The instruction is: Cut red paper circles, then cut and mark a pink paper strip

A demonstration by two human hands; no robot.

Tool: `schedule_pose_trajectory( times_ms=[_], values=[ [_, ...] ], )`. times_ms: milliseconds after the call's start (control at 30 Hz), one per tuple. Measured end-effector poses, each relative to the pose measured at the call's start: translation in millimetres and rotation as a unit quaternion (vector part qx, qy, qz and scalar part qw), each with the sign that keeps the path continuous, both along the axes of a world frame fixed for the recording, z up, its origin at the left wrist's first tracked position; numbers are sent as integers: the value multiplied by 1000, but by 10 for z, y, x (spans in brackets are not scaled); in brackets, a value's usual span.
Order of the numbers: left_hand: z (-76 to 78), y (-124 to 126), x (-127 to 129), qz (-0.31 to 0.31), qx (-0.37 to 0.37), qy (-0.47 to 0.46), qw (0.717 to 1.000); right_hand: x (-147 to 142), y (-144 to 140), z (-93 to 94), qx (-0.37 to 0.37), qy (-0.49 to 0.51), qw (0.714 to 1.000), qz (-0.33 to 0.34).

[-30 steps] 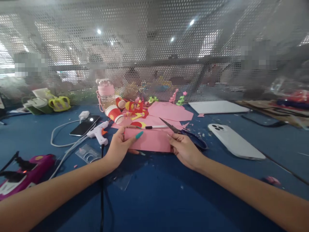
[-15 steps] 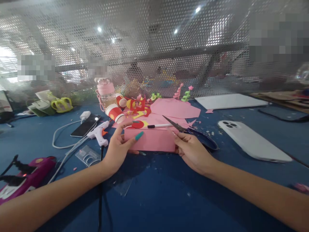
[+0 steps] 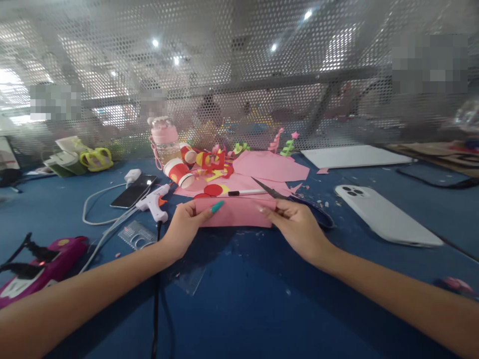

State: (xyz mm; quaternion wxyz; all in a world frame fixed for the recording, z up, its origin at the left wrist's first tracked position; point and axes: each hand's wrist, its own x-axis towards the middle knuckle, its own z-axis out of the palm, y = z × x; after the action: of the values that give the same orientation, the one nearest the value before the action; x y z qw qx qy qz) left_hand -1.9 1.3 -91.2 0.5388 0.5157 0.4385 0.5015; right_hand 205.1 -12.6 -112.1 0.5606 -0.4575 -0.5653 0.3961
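A folded pink paper strip (image 3: 239, 213) lies on the blue table (image 3: 239, 299) between my hands. My left hand (image 3: 187, 227) pinches its left end, the thumb with a teal nail resting on top. My right hand (image 3: 295, 227) grips the right end, fingers laid over the paper's upper edge. Just behind my right hand lie dark scissors (image 3: 295, 202), blades pointing left, and a pen (image 3: 247, 192) rests on more pink sheets (image 3: 271, 167).
A white glue gun (image 3: 153, 202), a black phone (image 3: 133, 191) on a white cable and a clear ruler (image 3: 136, 235) sit left. A white phone (image 3: 385, 216) lies right. Red paper cups (image 3: 178, 173), a pink bottle (image 3: 163, 142) and paper cut-outs crowd the back by the mesh screen.
The paper has been lowered flatter onto the table, and its visible face is narrower. My right fingers have slid over its top edge. Both hands stay at its ends.
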Motion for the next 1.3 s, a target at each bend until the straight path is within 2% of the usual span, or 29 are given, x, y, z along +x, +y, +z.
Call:
schedule_pose_trajectory(
  times_ms=[67,133,333,600,733,933,1300],
  values=[
    [0,6,0,-11,14,12,1000,22,-13,24,27,-42,999,-2],
    [1,11,-9,-20,23,32,999,28,-22,40,38,-39,998,12],
    [-15,23,-36,-26,36,77,996,21,-41,53,17,-67,998,1],
    [13,13,1,-20,3,27,999,30,-35,109,-35,-16,998,48],
    [18,-2,9,-30,-21,-2,999,68,-17,159,-46,-34,997,54],
    [-11,9,-3,-23,-11,10,1000,133,9,163,-49,-95,993,57],
    [-6,10,6,-20,7,42,999,139,14,139,-46,-112,991,57]
  ],
)
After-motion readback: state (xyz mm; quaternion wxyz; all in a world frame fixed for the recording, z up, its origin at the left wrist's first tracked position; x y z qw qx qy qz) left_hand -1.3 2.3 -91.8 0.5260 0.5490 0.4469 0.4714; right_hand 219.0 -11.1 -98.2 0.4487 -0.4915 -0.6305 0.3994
